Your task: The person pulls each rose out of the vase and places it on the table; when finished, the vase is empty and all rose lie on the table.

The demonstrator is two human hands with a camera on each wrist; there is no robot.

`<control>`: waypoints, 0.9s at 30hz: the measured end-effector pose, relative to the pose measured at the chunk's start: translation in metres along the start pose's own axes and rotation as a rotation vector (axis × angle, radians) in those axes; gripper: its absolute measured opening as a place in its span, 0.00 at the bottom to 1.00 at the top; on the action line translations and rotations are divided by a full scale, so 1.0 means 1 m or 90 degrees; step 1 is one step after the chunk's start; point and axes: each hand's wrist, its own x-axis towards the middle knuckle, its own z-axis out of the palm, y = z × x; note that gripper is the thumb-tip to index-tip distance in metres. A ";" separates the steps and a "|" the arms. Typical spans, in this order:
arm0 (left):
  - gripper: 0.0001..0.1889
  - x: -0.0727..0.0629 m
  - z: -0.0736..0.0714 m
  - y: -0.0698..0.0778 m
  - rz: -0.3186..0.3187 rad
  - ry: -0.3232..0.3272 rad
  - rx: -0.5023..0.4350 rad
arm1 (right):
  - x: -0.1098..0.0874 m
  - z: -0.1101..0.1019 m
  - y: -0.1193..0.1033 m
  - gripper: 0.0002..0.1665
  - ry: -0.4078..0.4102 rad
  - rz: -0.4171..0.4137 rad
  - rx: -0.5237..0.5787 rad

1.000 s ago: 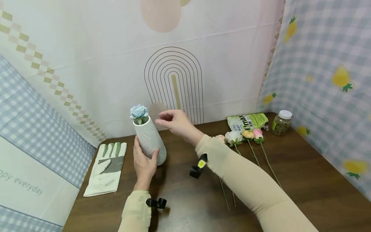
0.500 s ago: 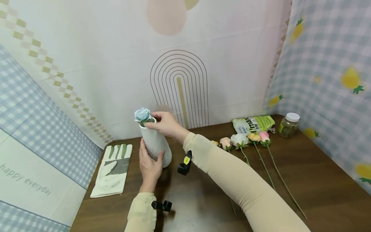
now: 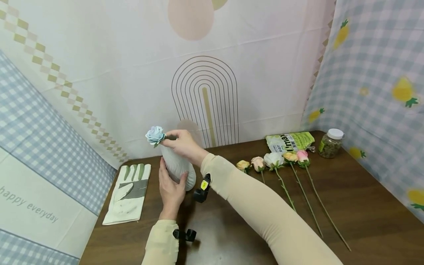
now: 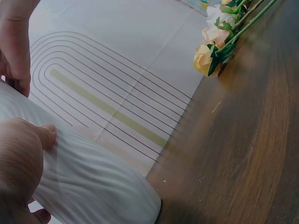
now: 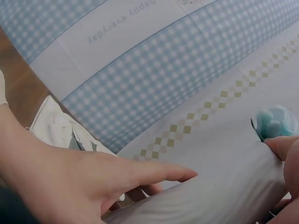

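Observation:
A white ribbed vase (image 3: 177,163) leans to the left above the brown table, its base low at the right. My left hand (image 3: 171,193) grips its body from the left and front, with the thumb across the near side (image 4: 21,163). At the vase's mouth, my right hand (image 3: 185,145) pinches a light-blue artificial rose (image 3: 155,135) just under the bloom. The bloom tilts out to the left past the rim. My right hand hides most of the vase's mouth, and the stem cannot be seen. In the right wrist view the blue bloom (image 5: 276,123) shows beside the right fingertips.
A white and green work glove (image 3: 127,195) lies at the left. Right of the vase lie several artificial roses, including a white one (image 3: 274,159) and a pink one (image 3: 303,156). Behind them are a green packet (image 3: 289,141) and a lidded jar (image 3: 330,143).
My right hand has moved left to the vase's mouth and taken hold of the blue rose. The bloom has shifted left and tilted outward. My left hand keeps its grip on the vase.

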 end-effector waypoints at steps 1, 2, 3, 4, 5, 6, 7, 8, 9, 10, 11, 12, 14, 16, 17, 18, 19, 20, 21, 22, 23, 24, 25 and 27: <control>0.50 0.000 0.000 0.000 -0.001 0.000 0.000 | -0.001 -0.001 0.000 0.11 -0.001 0.000 0.000; 0.50 0.000 0.000 0.000 -0.001 -0.001 0.000 | -0.001 -0.001 0.000 0.10 -0.003 -0.002 -0.003; 0.50 0.001 0.000 0.000 -0.003 -0.001 0.000 | -0.001 -0.002 0.000 0.10 -0.006 -0.001 -0.006; 0.50 0.001 0.000 0.000 -0.005 -0.002 0.000 | -0.001 -0.002 0.001 0.10 -0.009 -0.002 -0.008; 0.50 0.001 0.000 0.001 -0.007 -0.004 0.000 | -0.002 -0.003 0.001 0.10 -0.014 -0.004 -0.009; 0.50 0.001 0.000 0.001 -0.010 -0.006 0.001 | -0.001 -0.003 0.001 0.11 -0.018 -0.005 -0.012; 0.50 0.001 0.000 0.001 -0.013 -0.008 0.001 | -0.002 -0.003 0.002 0.11 -0.021 -0.006 -0.013; 0.49 0.001 -0.001 0.001 -0.015 -0.010 0.002 | -0.002 -0.004 0.002 0.12 -0.025 -0.007 -0.015; 0.49 0.000 -0.001 0.001 -0.017 -0.010 0.002 | -0.002 -0.004 0.003 0.12 -0.030 -0.010 -0.016; 0.49 0.000 -0.001 0.001 -0.018 -0.011 0.003 | -0.002 -0.004 0.003 0.13 -0.035 -0.014 -0.016; 0.49 0.000 -0.001 0.001 -0.020 -0.013 0.004 | -0.003 -0.004 0.004 0.12 -0.038 -0.017 -0.017; 0.49 0.000 -0.001 0.001 -0.020 -0.013 0.004 | -0.003 -0.004 0.004 0.12 -0.039 -0.018 -0.016; 0.49 0.000 -0.001 0.001 -0.018 -0.012 0.002 | -0.004 -0.003 0.004 0.13 -0.038 -0.021 -0.012; 0.49 0.000 0.000 0.001 -0.014 -0.009 -0.001 | -0.005 -0.002 0.004 0.13 -0.027 -0.024 -0.006; 0.49 0.000 0.000 0.001 -0.011 -0.007 -0.002 | -0.005 -0.002 0.004 0.12 -0.020 -0.025 -0.005; 0.49 0.000 0.000 0.000 -0.008 -0.005 -0.004 | -0.005 -0.001 0.004 0.12 -0.013 -0.028 0.000; 0.50 0.000 0.000 0.000 -0.006 -0.004 -0.004 | -0.006 -0.001 0.003 0.12 -0.006 -0.034 0.001; 0.50 0.000 0.000 0.000 -0.005 -0.002 -0.004 | -0.006 -0.002 0.002 0.11 0.002 -0.043 0.004; 0.50 0.000 0.000 0.000 -0.005 -0.002 -0.005 | -0.007 -0.003 0.001 0.11 0.009 -0.052 0.010; 0.50 0.000 0.000 0.001 -0.004 -0.002 -0.006 | -0.008 -0.004 -0.001 0.11 0.016 -0.061 0.017; 0.50 0.000 0.000 0.000 -0.006 -0.003 -0.005 | -0.009 -0.006 -0.003 0.12 0.023 -0.069 0.026; 0.50 0.000 -0.001 0.000 -0.007 -0.004 -0.005 | -0.010 -0.008 -0.004 0.14 0.030 -0.078 0.037; 0.50 0.000 -0.001 0.000 -0.008 -0.006 -0.004 | -0.011 -0.010 -0.006 0.16 0.039 -0.087 0.045; 0.51 0.001 -0.001 0.000 -0.007 -0.005 -0.003 | -0.012 -0.013 -0.009 0.18 0.050 -0.097 0.063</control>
